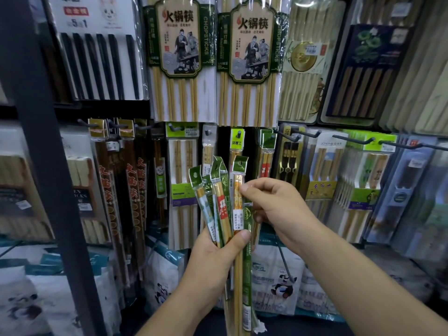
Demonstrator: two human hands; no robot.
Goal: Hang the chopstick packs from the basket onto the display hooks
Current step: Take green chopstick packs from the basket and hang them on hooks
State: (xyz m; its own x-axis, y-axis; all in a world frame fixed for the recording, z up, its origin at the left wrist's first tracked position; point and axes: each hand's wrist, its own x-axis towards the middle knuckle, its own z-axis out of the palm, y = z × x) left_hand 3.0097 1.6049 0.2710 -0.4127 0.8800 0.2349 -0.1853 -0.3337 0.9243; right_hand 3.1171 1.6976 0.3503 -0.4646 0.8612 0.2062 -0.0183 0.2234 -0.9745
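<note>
My left hand (214,253) grips a fanned bundle of several slim chopstick packs (219,204) with green header cards, held upright in front of the display. My right hand (274,204) pinches one pack with a yellow patterned sleeve (238,190) near its upper part, at the right side of the bundle. Straight behind the packs, display hooks (238,135) carry similar narrow packs with green headers. No basket is in view.
Large chopstick packs (180,57) hang on the upper row. Dark hooks (303,135) stick out at the right with wider packs. A dark metal post (46,166) runs down the left. Bagged goods with panda prints (278,284) sit below.
</note>
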